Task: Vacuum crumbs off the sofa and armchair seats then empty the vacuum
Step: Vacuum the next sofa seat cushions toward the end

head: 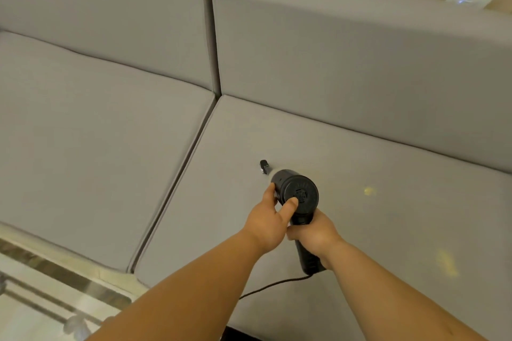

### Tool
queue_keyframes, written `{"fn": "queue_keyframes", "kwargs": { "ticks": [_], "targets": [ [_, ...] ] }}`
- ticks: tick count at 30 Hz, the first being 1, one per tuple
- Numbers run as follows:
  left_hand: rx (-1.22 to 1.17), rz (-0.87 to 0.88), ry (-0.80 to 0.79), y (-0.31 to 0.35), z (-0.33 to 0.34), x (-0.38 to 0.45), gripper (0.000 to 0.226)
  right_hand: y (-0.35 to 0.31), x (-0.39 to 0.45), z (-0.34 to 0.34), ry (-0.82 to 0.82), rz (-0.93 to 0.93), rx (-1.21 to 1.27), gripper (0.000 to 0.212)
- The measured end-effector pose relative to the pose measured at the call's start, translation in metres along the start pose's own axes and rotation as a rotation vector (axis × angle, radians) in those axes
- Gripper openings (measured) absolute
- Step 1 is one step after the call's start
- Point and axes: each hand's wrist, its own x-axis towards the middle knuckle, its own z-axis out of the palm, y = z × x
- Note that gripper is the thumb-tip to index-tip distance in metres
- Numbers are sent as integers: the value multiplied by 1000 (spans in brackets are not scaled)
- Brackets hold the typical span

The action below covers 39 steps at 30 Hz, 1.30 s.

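Left seat cushion [91,130] of the grey sofa lies bare, parted from the right seat cushion [360,202] by a seam [177,183] running from the near edge up and away toward the backrest [346,63]. All the work sits right of that seam. Left hand [270,223] comes in first: thumb pressed on the round rear cap of the handheld vacuum [297,194], fingers curled round the left side of the barrel, so it grips the body and steadies it. Right hand [315,232] is just beside it, lower and nearer the person, wrapped fully round the black handle, which runs down and out past the wrist to a cord [274,285] trailing back over the cushion toward the front edge. Long axis of the vacuum points away from both hands, up and slightly left, with the nozzle tip [264,166] down at the fabric; contact itself is too small to confirm. Judgement: any stroke goes along that axis or sweeps sideways from it, and the left hand, being closer to the nozzle, does the aiming. Further right, a pale yellowish fleck [368,190] and a larger smear [447,261] show on the cushion, well apart from the nozzle; crumbs or light, cannot tell.
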Motion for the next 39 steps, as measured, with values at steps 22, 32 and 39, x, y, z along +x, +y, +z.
{"fn": "queue_keyframes", "kwargs": {
  "ticks": [22, 32, 39],
  "targets": [
    [-91, 49, 45, 29, 105, -22, 71, 57, -24, -78, 79, -70, 96, 41],
    [-87, 20, -45, 28, 89, 18, 74, 38, 6, -73, 94, 34, 94, 40],
    [-92, 8, -58, 29, 86, 9, 74, 40, 0, -73, 67, 45, 90, 39]
  ]
}}
